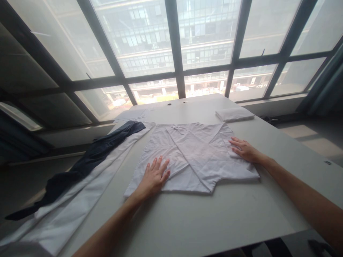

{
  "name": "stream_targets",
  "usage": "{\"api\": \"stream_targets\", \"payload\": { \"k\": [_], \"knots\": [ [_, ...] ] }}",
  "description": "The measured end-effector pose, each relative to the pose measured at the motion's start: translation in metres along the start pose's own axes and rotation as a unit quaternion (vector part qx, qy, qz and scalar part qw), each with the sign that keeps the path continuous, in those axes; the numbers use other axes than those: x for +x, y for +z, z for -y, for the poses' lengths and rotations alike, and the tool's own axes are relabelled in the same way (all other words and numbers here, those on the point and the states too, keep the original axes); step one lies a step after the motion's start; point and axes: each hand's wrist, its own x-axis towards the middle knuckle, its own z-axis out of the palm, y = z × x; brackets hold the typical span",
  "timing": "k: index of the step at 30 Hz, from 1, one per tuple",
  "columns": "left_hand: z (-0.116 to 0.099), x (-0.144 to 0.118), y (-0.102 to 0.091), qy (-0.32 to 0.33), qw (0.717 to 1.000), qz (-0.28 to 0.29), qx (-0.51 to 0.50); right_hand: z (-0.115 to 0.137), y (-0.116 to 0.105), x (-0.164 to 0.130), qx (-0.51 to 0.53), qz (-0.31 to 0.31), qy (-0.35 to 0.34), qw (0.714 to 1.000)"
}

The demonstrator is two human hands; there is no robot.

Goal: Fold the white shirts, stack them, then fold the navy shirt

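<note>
A white garment (198, 150) with folded-over parts lies spread on the white table, creased in places. Its lower edge steps in near the right, and a diagonal fold line runs across its middle. My left hand (155, 176) rests flat on the garment's lower left part, fingers spread. Over at its right edge, my right hand (245, 150) lies on the cloth with fingers stretched out, palm down. Neither hand grips anything.
White trousers-like cloth (107, 171) and a dark cloth (93, 153) lie along the table's left edge, partly hanging over. A folded white cloth (234, 114) sits at the back right of the table (203, 217). Large windows stand beyond.
</note>
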Motion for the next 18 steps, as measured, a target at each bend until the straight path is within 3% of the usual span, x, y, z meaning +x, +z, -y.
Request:
{"api": "stream_targets", "payload": {
  "k": [3,6,10,13,18],
  "knots": [
    [-0.005,-0.002,-0.008,0.009,0.999,-0.043,0.014,0.001,-0.002,0.002,0.053,-0.028,0.015,0.998],
    [-0.011,-0.002,-0.016,0.085,0.993,-0.08,0.001,0.001,-0.006,0.003,0.138,-0.071,0.061,0.986],
    [-0.013,0.0,-0.014,0.157,0.987,-0.03,-0.03,0.003,-0.012,0.004,0.181,-0.076,0.088,0.977],
    [-0.011,0.002,-0.007,0.166,0.986,0.016,-0.015,0.003,-0.011,0.004,0.175,-0.067,0.074,0.979],
    [-0.011,0.002,-0.007,0.162,0.986,0.033,0.004,0.001,-0.005,0.004,0.092,-0.039,0.032,0.995]
  ]
}}
